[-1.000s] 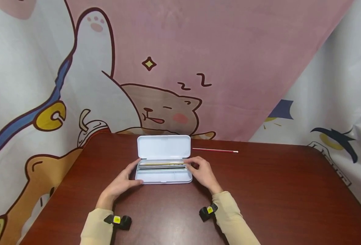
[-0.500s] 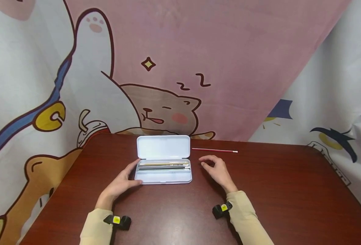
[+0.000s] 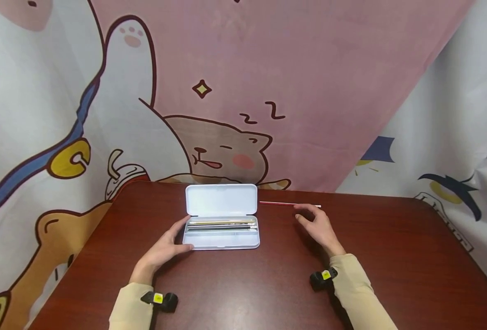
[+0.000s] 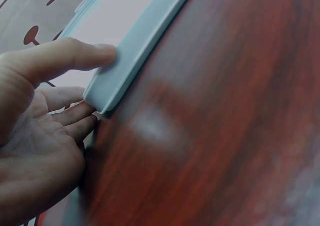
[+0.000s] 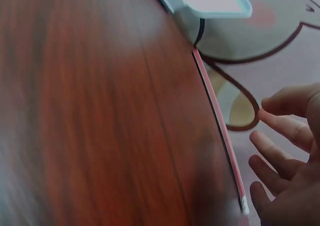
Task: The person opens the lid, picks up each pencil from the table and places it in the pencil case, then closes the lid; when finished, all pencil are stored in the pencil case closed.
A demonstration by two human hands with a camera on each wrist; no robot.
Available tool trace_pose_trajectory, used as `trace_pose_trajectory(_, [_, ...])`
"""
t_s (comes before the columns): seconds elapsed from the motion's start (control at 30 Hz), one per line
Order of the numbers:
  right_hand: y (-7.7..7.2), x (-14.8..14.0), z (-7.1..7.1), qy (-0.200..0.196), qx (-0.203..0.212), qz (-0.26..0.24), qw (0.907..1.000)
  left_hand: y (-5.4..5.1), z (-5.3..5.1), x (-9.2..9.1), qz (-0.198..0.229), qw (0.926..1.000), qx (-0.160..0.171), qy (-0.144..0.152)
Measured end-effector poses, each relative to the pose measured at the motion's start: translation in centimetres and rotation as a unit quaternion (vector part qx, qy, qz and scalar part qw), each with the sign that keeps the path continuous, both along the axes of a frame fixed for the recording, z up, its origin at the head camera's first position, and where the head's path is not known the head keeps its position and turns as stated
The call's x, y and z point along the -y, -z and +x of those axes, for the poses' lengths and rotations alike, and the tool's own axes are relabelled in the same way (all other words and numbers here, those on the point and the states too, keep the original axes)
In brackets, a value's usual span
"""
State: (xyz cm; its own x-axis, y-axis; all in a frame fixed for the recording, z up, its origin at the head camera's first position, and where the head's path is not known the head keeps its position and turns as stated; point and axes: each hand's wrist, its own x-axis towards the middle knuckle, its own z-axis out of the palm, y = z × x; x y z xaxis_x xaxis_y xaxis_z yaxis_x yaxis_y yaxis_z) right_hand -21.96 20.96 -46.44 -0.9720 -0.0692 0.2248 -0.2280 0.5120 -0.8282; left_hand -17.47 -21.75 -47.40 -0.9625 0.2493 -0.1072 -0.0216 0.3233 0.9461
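A white pencil case (image 3: 223, 242) lies on the table with its lid (image 3: 221, 200) raised. Several pencils (image 3: 220, 225) lie side by side in its back compartment. My left hand (image 3: 163, 251) holds the case's left end, thumb on the front rim and fingertips by the back corner; the left wrist view shows the thumb (image 4: 85, 54) on the case's edge. A red pencil (image 3: 276, 203) with a white end lies behind and to the right of the case. Just in front of its right end hovers my right hand (image 3: 319, 229), fingers loosely bent and holding nothing.
The dark reddish wooden table (image 3: 243, 284) extends to both sides of the case. Behind it hangs a pink and white cartoon cloth (image 3: 330, 91), close to the table's back edge. A small black wrist camera (image 3: 167, 302) sits on each sleeve.
My right hand has left the case's right end and moved right, towards the red pencil's right end. The left hand and the case stay in place.
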Motion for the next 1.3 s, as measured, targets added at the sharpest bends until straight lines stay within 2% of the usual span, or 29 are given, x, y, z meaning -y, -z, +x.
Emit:
trace_pose_trajectory(0.33, [0.1,-2.8,-1.4,-0.01,0.014,0.019,0.9997,0.2,0.1,0.2,-0.019,0.9998,0.003,0.001])
trace_pose_trajectory(0.57, [0.4,-4.5,-2.3,-0.01,0.004,0.041,0.9991,0.3,-0.1,-0.1,-0.045,0.999,0.001,0.003])
trace_pose_trajectory(0.67, [0.7,-5.2,-2.5,-0.014,0.017,0.049,0.9986,0.3,-0.1,-0.2,-0.049,0.9988,-0.002,0.004])
trace_pose_trajectory(0.93, [0.8,-6.3,-2.9,-0.046,0.058,0.019,0.997,0.1,-0.1,-0.3,-0.047,0.9989,0.0,0.004])
trace_pose_trajectory(1.07, [1.0,-6.3,-3.1,-0.043,0.051,0.033,0.9972,0.0,0.0,-0.3,-0.042,0.9991,0.003,0.002])
trace_pose_trajectory(1.3, [1.4,-5.8,-3.3,-0.023,0.014,0.089,0.9957,0.0,0.0,0.0,-0.03,0.9995,0.002,0.006])
